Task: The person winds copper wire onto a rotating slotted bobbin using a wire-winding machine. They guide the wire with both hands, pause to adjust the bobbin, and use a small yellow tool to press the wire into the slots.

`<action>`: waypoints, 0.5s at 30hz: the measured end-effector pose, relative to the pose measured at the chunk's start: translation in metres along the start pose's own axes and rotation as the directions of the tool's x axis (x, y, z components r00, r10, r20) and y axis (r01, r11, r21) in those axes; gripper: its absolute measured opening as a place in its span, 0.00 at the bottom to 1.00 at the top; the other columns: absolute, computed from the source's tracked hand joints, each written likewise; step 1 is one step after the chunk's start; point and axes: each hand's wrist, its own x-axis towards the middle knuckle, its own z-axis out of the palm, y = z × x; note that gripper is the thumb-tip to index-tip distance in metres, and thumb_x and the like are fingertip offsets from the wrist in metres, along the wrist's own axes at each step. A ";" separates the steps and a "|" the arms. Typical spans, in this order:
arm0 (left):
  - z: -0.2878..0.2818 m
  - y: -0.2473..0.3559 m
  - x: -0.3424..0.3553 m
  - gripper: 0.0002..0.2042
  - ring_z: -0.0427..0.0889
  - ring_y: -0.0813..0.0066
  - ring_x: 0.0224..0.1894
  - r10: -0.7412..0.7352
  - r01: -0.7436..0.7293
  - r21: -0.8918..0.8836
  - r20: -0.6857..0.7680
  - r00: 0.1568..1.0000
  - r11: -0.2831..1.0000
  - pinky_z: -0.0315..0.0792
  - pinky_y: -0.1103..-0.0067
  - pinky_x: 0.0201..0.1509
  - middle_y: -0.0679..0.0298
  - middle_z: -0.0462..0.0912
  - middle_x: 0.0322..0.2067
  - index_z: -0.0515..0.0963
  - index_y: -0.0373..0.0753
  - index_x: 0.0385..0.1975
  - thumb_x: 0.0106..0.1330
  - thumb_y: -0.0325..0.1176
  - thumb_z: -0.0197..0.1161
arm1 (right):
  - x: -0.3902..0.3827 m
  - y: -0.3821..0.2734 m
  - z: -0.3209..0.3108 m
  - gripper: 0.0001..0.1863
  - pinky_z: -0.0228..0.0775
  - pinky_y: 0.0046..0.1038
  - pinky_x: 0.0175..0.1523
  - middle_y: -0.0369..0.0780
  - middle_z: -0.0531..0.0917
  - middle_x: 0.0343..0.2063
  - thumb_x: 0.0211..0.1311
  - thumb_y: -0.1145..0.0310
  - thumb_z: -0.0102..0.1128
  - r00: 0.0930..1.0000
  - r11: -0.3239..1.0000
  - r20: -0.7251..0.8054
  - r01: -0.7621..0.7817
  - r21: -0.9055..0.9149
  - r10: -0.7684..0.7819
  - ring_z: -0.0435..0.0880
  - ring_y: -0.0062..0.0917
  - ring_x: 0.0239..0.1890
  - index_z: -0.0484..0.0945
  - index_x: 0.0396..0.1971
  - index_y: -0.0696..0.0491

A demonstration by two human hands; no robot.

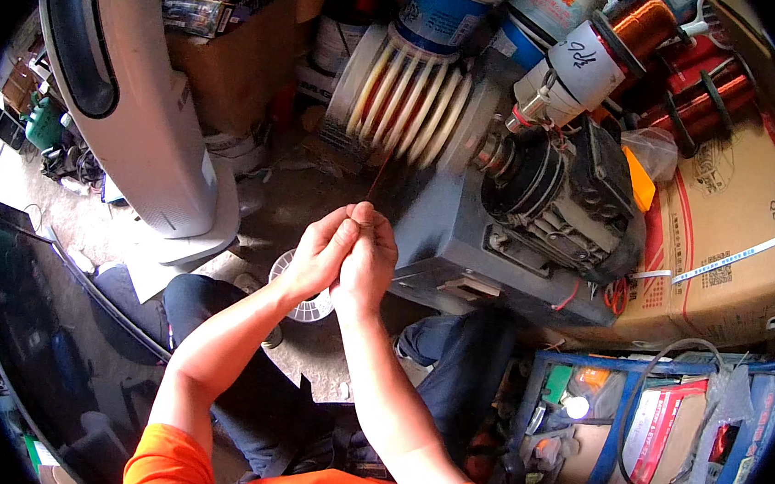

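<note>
In front of my body, both hands are raised and pressed together at the fingertips. My left hand is closed, its thumb and fingers meeting those of my right hand, which is closed too. A thin reddish wire runs from the pinched fingertips up to a ribbed coil former with pale ridges and dark red wire in its grooves. The former sits at the side of a grey machine. On that machine stands a dark, dirty motor. Whatever lies inside the fingers is hidden.
Copper wire spools and blue-white buckets crowd the back right. A white tower-shaped appliance stands at left. To the right are a cardboard carton and a blue-framed drawer unit of small parts. A round white grid lies below my hands.
</note>
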 end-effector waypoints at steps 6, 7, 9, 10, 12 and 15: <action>0.001 0.001 0.001 0.15 0.71 0.81 0.39 0.038 -0.037 0.014 -0.014 0.999 0.999 0.68 0.82 0.44 0.65 0.77 0.34 0.73 0.33 0.44 0.72 0.39 0.47 | 0.000 0.001 -0.002 0.09 0.68 0.16 0.38 0.32 0.80 0.27 0.62 0.65 0.60 1.000 1.000 0.011 -0.003 0.021 0.003 0.74 0.13 0.30 0.78 0.29 0.57; 0.001 0.001 0.000 0.15 0.71 0.81 0.38 0.035 -0.035 0.015 -0.016 0.999 0.999 0.68 0.82 0.44 0.65 0.77 0.34 0.73 0.33 0.44 0.72 0.39 0.47 | 0.000 0.002 -0.002 0.09 0.68 0.16 0.38 0.32 0.80 0.27 0.62 0.65 0.60 1.000 1.000 0.005 -0.003 0.012 0.003 0.74 0.13 0.30 0.78 0.29 0.57; 0.000 0.001 -0.001 0.16 0.71 0.81 0.38 0.037 -0.037 0.026 -0.015 0.999 0.999 0.68 0.82 0.44 0.65 0.77 0.34 0.73 0.33 0.44 0.72 0.40 0.47 | 0.000 0.002 -0.001 0.09 0.67 0.16 0.38 0.32 0.79 0.27 0.62 0.65 0.60 1.000 1.000 -0.008 0.000 -0.007 0.000 0.74 0.12 0.30 0.78 0.29 0.57; 0.000 0.002 0.000 0.16 0.71 0.81 0.38 0.042 -0.042 0.035 -0.012 0.999 0.999 0.68 0.82 0.44 0.65 0.77 0.34 0.73 0.33 0.44 0.72 0.40 0.47 | 0.000 0.001 -0.001 0.09 0.67 0.16 0.38 0.32 0.79 0.27 0.62 0.65 0.60 1.000 1.000 -0.007 -0.001 -0.007 0.001 0.74 0.12 0.30 0.78 0.29 0.57; 0.000 0.001 0.000 0.16 0.71 0.81 0.38 0.041 -0.041 0.039 -0.003 0.999 0.998 0.68 0.81 0.44 0.65 0.77 0.34 0.73 0.32 0.43 0.72 0.41 0.47 | -0.001 0.000 0.000 0.09 0.67 0.15 0.38 0.32 0.79 0.26 0.62 0.65 0.60 1.000 1.000 -0.004 -0.003 -0.007 0.003 0.74 0.12 0.30 0.78 0.29 0.57; -0.001 0.000 0.000 0.17 0.71 0.81 0.38 0.031 -0.031 0.030 -0.002 1.000 0.999 0.68 0.81 0.44 0.65 0.77 0.33 0.73 0.32 0.43 0.72 0.42 0.47 | -0.001 0.001 0.000 0.10 0.67 0.15 0.37 0.32 0.79 0.26 0.62 0.65 0.59 1.000 1.000 -0.002 -0.006 0.013 0.006 0.74 0.12 0.30 0.78 0.29 0.57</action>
